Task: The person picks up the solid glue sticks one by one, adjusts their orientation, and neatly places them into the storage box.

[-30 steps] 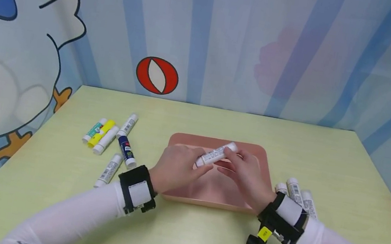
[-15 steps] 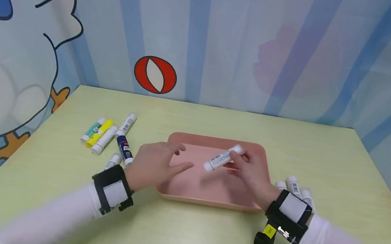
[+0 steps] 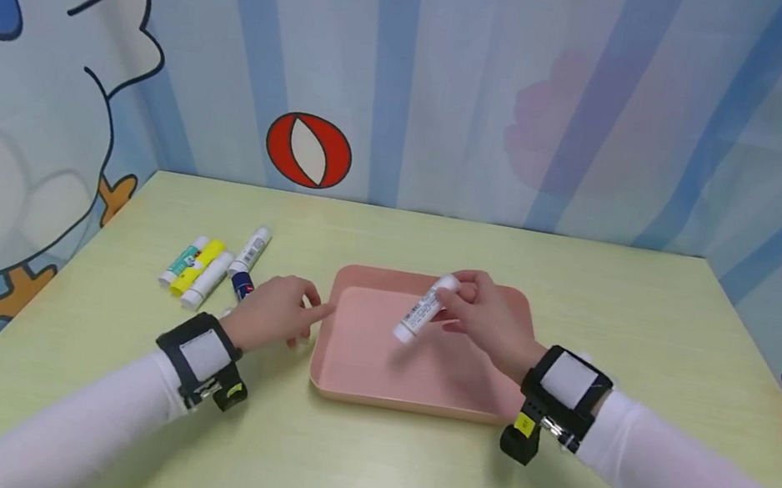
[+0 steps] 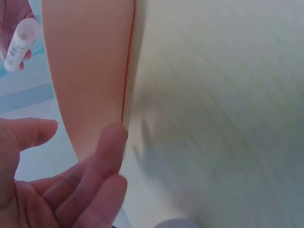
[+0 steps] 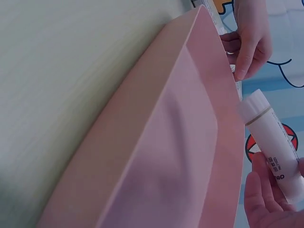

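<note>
My right hand point(image 3: 494, 318) grips the upper end of a white glue stick point(image 3: 424, 310) between thumb and fingers, holding it tilted above the pink tray point(image 3: 361, 366). In the right wrist view the same glue stick point(image 5: 275, 142) shows its cap end and printed label. Beside the tray's left rim is my left hand point(image 3: 274, 315), fingers loosely bent and nothing between them. The left wrist view has the fingers point(image 4: 110, 149) of this hand overlapping the tray's outer wall point(image 4: 90, 71). Partly covered by the left hand is a navy glue stick point(image 3: 242, 284).
Left of the tray lie a green-and-white glue stick point(image 3: 183, 262), a yellow one point(image 3: 198, 267) and a white one point(image 3: 208, 281) side by side. Another white glue stick point(image 3: 251, 250) lies just right of them. A patterned backdrop point(image 3: 455, 119) stands behind the table point(image 3: 358, 467).
My left hand has let go of the glue stick and moved left, out past the tray's edge. My right hand keeps the stick, now steeper. My right arm now hides the sticks at right.
</note>
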`<action>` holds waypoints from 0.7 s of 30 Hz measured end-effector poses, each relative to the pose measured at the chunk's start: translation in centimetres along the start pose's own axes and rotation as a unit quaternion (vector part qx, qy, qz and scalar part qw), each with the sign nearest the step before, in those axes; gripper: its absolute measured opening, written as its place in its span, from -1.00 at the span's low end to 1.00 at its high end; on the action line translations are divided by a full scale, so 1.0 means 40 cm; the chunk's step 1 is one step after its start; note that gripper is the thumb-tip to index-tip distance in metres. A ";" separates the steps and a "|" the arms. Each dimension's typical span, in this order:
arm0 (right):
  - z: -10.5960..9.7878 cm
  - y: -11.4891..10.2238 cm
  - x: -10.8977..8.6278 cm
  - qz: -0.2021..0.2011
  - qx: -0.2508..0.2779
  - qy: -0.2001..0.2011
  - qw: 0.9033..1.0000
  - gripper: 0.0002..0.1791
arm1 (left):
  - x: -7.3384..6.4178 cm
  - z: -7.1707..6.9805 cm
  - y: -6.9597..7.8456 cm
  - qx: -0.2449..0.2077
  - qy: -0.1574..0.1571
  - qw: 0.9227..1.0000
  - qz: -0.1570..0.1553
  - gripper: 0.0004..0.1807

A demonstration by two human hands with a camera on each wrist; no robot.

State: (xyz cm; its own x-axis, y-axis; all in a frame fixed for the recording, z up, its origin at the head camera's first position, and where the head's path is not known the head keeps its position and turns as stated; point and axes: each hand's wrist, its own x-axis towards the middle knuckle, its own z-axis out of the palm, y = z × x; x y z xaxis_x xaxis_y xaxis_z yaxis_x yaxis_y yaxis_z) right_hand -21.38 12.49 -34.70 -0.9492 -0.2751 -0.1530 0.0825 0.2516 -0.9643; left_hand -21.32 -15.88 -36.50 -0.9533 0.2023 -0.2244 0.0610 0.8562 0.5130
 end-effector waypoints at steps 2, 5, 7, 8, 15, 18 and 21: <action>0.011 -0.007 0.010 0.004 -0.002 -0.017 1.000 -0.48 | 0.007 0.005 -0.001 -0.041 -0.020 0.999 -0.018 -0.62; 0.032 -0.019 0.026 0.018 -0.007 -0.030 0.999 -0.51 | 0.017 0.014 0.000 -0.078 -0.027 0.996 -0.024 -0.67; 0.049 -0.029 0.038 0.027 -0.016 -0.041 0.999 -0.52 | 0.021 0.019 0.002 -0.097 -0.026 0.995 -0.023 -0.70; 0.057 -0.033 0.044 0.031 -0.021 -0.047 0.998 -0.52 | 0.023 0.022 0.003 -0.103 -0.026 0.994 -0.022 -0.72; 0.127 -0.055 0.095 0.033 -0.065 -0.091 0.993 -0.52 | 0.022 0.035 0.004 -0.083 -0.008 0.996 -0.017 -0.73; 0.146 -0.059 0.117 0.046 -0.086 -0.102 0.990 -0.52 | 0.020 0.036 0.009 -0.077 -0.008 0.997 -0.014 -0.72; 0.156 -0.059 0.140 0.059 -0.115 -0.116 0.985 -0.51 | 0.022 0.036 0.013 -0.069 -0.009 0.998 -0.010 -0.72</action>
State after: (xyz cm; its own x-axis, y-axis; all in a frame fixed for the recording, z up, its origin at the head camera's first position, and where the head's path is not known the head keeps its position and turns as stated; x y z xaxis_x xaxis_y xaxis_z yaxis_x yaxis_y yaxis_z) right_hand -24.99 4.58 -34.64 -0.8400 -0.4294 -0.3317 0.0914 0.4906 -0.8666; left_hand -21.69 -14.57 -37.60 -0.9482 0.1962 -0.2496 0.0001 0.7863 0.6178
